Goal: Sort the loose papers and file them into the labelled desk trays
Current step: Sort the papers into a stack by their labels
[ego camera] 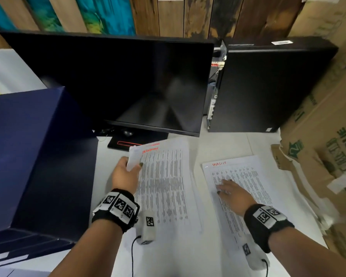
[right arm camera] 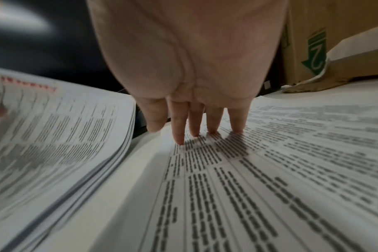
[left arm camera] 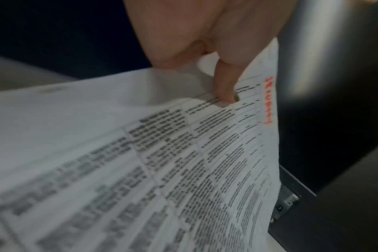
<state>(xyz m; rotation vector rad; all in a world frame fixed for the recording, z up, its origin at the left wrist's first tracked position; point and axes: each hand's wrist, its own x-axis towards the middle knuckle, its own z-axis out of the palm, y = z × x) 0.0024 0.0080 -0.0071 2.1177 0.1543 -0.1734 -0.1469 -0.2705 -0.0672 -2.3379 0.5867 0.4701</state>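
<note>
White desk [ego camera: 224, 142] carries our two paper lots. Our left hand [ego camera: 126, 172] pinches the far left corner of the thicker stack [ego camera: 164, 182], lifting it at the desk's middle. Our right hand [ego camera: 233, 191] lies spread, fingertips [right arm camera: 180, 139] pressing the single sheet [ego camera: 246, 188] flat nearer the right edge, beside cardboard boxes [ego camera: 318, 148].

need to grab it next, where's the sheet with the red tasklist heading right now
In the head view the tasklist sheet lies flat on the white desk, right of the paper stack, beside the cardboard boxes, with the right hand resting on it.
</note>
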